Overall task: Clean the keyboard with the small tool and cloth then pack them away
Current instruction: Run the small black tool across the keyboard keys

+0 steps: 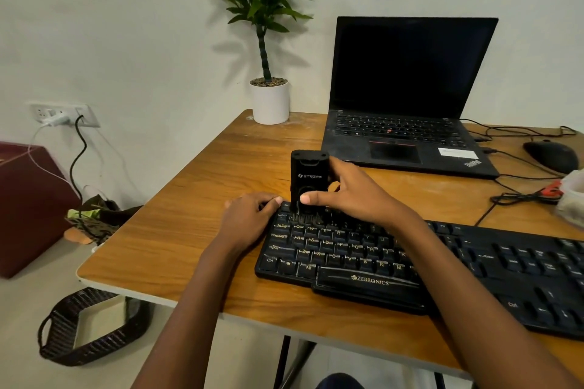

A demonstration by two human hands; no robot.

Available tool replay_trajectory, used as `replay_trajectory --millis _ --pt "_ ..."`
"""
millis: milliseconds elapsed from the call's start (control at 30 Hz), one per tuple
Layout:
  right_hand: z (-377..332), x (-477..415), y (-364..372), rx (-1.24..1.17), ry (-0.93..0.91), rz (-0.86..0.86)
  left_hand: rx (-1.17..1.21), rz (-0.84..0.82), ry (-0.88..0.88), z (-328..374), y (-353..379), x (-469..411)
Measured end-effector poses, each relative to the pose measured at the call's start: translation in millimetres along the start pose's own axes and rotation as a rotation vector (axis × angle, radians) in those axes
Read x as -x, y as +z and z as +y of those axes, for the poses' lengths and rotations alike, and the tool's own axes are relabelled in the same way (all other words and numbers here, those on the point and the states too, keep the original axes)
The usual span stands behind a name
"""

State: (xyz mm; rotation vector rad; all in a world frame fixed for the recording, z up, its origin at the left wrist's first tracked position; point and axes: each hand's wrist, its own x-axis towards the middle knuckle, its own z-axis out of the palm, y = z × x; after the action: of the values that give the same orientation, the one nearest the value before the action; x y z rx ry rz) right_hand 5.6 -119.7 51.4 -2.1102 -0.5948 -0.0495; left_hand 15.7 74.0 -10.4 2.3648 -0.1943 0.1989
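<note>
A black keyboard (474,265) lies across the front of the wooden table (196,230). My right hand (354,193) grips a small black boxy cleaning tool (309,177), held upright with its bristles down on the keyboard's top-left key rows. My left hand (249,218) rests flat on the table, its fingertips touching the keyboard's far-left corner. I see no cloth.
An open black laptop (407,98) stands behind the keyboard, a potted plant (270,95) to its left. At the far right are a black mouse (551,155), cables and a pale container (573,196). A dark woven basket (91,325) sits on the floor, left of the table.
</note>
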Motion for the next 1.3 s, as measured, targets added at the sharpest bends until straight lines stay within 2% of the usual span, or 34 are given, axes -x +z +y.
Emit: replay_trajectory --millis 233,400,533,667,833,933,1033,1133,1300 --pt "-2 2 -16 0.029 0.098 -0.039 -0.006 0.004 0.007 2 -1 2" --pt "-9 5 7 0.096 0.006 -0.015 0.022 -0.023 0.012 0 -1 1" --pt "-9 4 -20 -0.034 0.148 -0.145 0.006 -0.012 0.002 2 -2 2" --pt "-8 8 -11 0.085 0.070 -0.086 0.023 -0.022 0.000 -1 -1 1" --pt "-5 4 -5 0.072 0.027 -0.022 0.012 -0.014 0.006 1 -2 2" --pt "-6 4 0 0.017 0.027 -0.059 0.059 -0.026 0.009 2 -3 3" --pt "-7 3 4 0.072 -0.008 0.027 0.030 -0.030 0.005 2 -3 4" --pt "-10 2 12 0.075 -0.044 -0.007 0.031 -0.015 -0.002 3 -4 4" --pt "-8 1 16 0.084 -0.041 0.040 0.005 -0.015 0.004 5 -3 4"
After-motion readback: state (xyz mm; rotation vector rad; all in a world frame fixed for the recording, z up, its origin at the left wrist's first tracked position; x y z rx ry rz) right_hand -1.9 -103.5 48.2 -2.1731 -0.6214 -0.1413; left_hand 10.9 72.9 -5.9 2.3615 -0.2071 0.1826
